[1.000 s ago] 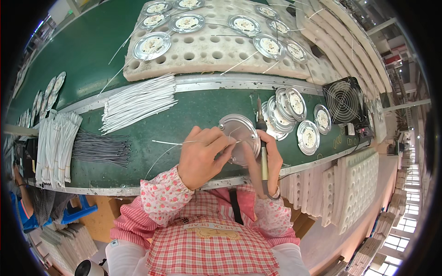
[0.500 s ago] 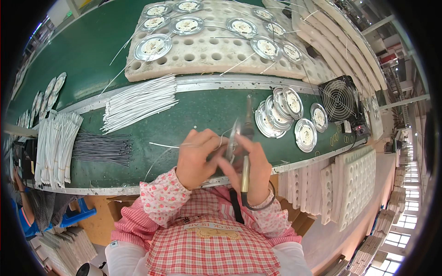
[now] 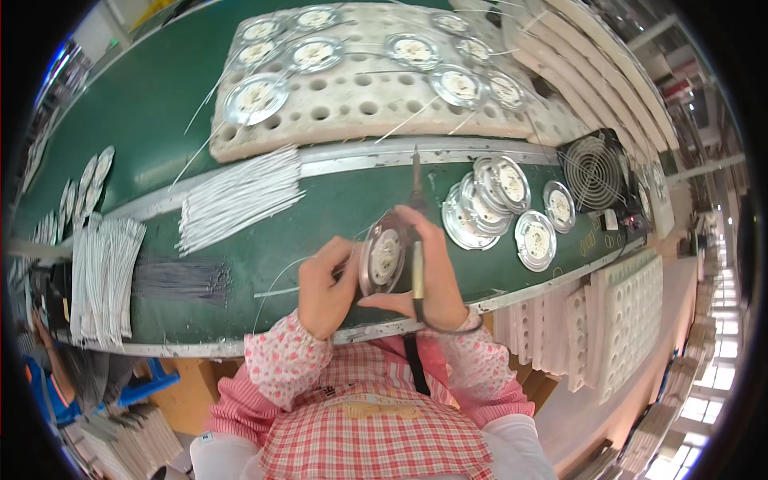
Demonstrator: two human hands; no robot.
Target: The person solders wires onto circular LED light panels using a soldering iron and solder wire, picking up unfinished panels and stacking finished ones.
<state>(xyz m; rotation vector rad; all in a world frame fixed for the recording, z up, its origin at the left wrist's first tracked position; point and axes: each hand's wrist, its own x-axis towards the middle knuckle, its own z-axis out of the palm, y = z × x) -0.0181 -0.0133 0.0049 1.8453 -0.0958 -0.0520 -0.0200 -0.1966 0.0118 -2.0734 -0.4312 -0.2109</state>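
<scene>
Fingers of both hands are closed round one round silver lamp disc with a pale centre board (image 3: 384,254): left hand (image 3: 324,288) pinches its left rim, right hand (image 3: 428,276) cups the right rim and also grips a slim soldering iron with a yellowish handle (image 3: 417,240), tip pointing away toward the belt.

Change vs a second ago: then the disc lay flat on the bench under the hands; half a second ago it was being tipped up; now it stands on edge, face toward the camera, lifted just clear of the surface in front of the chest. The iron has swung from hanging down by the right wrist to pointing up. My read: the disc is being turned for inspection or work on another side, not set down.

Surroundings, big to small:
- green conveyor belt and bench top (image 3: 144,104), unchanged
- white perforated foam tray (image 3: 360,108) across the belt, carrying more discs
- black square fan (image 3: 594,170) at right
- heap of loose silver discs (image 3: 500,204) just right of the hands, same count as far as I can tell
- bundle of white wires (image 3: 236,200) to the left
- bundle of dark wires (image 3: 180,280) below that

One thin white lead trails from the held disc toward the left.
</scene>
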